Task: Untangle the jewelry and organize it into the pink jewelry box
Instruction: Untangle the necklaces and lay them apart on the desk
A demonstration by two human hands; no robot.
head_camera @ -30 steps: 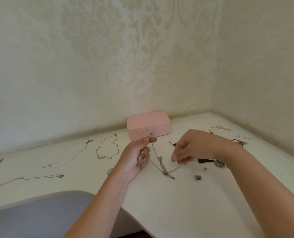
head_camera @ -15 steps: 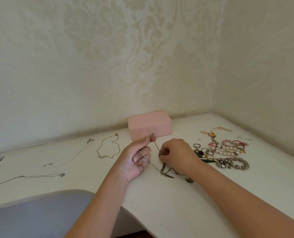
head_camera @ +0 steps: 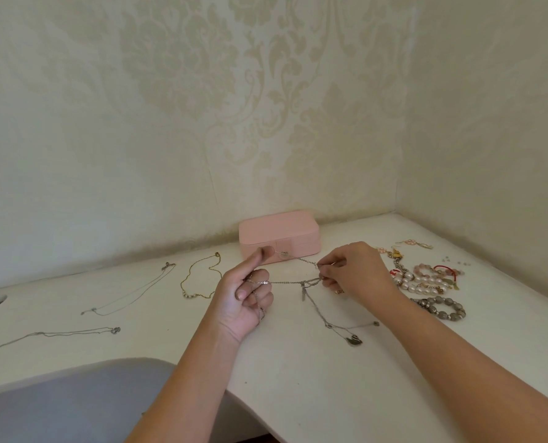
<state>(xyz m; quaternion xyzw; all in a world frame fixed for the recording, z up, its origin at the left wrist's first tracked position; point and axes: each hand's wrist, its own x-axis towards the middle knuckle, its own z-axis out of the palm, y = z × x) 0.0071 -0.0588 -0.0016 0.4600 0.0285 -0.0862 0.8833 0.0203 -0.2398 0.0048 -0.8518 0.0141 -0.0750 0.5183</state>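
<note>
The pink jewelry box (head_camera: 279,230) stands closed against the back wall. In front of it, tangled silver chains (head_camera: 301,282) stretch between my hands above the white table. My left hand (head_camera: 245,295) pinches one strand between thumb and forefinger, and other strands loop over its lower fingers. My right hand (head_camera: 355,273) pinches the chains at their right end. A strand hangs down to a dark swan pendant (head_camera: 353,340) lying on the table.
A gold necklace (head_camera: 199,276) and two thin silver chains (head_camera: 132,292) (head_camera: 58,334) lie spread out at the left. A pile of pearl, pink and grey bead bracelets (head_camera: 426,282) sits at the right. The table edge (head_camera: 106,362) curves round near me.
My right hand has moved up and to the right, pulling the chains taut between both hands. The swan pendant now trails out on the table.
</note>
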